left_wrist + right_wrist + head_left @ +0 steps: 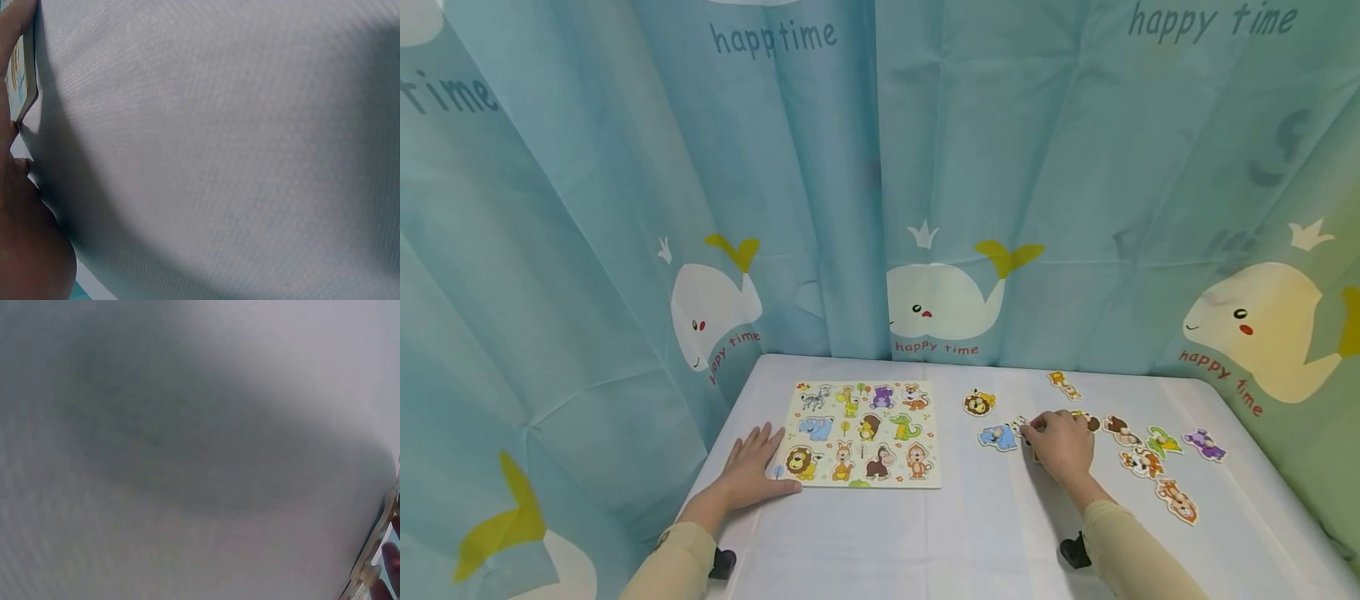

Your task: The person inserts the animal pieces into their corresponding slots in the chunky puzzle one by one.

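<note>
A flat puzzle board (pixel 862 434) printed with cartoon animals lies on the table. My left hand (pixel 752 468) rests at its left edge, fingers spread and straight, the thumb along the near corner. To the right of the board, my right hand (pixel 1063 446) bends over the loose pieces. Its thumb and fingertips pinch a small black-and-white zebra puzzle piece (pixel 1019 423), mostly covered by the fingers. Just left of these fingertips lies a blue elephant piece (pixel 997 437). In the right wrist view, only some fingers (pixel 392 559) and piece edges show at the lower right.
A lion piece (pixel 979 403) and a small orange piece (pixel 1063 385) lie farther back. Right of my right hand are a horse piece (pixel 1122 431), a crocodile piece (pixel 1163 442), a purple hippo piece (pixel 1205 445), a tiger piece (pixel 1142 462) and a monkey piece (pixel 1177 501). A curtain (pixel 820 183) hangs behind the table.
</note>
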`<state>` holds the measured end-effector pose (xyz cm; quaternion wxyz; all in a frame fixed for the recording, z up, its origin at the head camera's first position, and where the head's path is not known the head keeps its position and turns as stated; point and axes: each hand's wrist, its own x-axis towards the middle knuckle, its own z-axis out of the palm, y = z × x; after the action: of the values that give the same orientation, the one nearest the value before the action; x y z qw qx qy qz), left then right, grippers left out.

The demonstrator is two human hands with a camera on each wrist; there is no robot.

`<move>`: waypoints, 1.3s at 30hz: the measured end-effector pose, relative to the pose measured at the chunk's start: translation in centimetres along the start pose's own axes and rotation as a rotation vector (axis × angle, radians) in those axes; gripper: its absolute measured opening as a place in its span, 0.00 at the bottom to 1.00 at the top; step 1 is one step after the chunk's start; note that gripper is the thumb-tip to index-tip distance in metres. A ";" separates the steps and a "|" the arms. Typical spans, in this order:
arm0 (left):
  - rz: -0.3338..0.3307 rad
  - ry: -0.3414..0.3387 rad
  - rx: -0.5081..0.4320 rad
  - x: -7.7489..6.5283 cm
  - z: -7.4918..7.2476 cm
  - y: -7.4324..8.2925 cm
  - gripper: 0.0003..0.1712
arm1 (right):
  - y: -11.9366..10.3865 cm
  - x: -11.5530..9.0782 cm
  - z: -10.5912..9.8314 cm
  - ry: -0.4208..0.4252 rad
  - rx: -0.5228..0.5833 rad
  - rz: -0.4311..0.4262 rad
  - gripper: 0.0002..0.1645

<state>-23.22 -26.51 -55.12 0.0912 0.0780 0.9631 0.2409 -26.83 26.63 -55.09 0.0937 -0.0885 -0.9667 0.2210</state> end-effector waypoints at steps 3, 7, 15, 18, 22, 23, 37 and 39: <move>-0.013 -0.014 0.015 0.0 -0.1 0.2 0.69 | -0.1 0.0 0.0 0.005 0.007 0.001 0.14; -0.023 -0.028 0.026 0.1 -0.3 0.3 0.69 | -0.2 0.0 0.2 0.012 0.011 0.000 0.13; -0.017 -0.028 0.034 0.2 -0.3 0.2 0.68 | 0.0 0.6 0.2 0.065 0.021 -0.026 0.14; -0.017 -0.028 0.032 0.3 -0.3 0.3 0.69 | 0.1 1.0 0.2 0.078 0.027 -0.030 0.14; -0.020 -0.031 0.029 0.2 -0.3 0.2 0.68 | 0.4 1.5 0.3 0.058 0.039 -0.036 0.12; -0.021 -0.029 0.029 0.2 -0.2 0.2 0.68 | 0.5 1.6 0.2 0.053 0.040 -0.044 0.12; -0.001 -0.023 0.050 -0.1 -0.3 0.3 0.68 | 2.1 2.3 0.1 -0.003 0.035 -0.216 0.08; -0.004 -0.025 0.051 -0.2 -0.4 0.3 0.68 | 2.2 2.4 0.2 -0.010 0.030 -0.217 0.08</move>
<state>-23.08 -26.48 -54.66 0.1016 0.0815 0.9678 0.2152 -28.94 28.98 -55.89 0.1138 0.0193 -0.9677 0.2242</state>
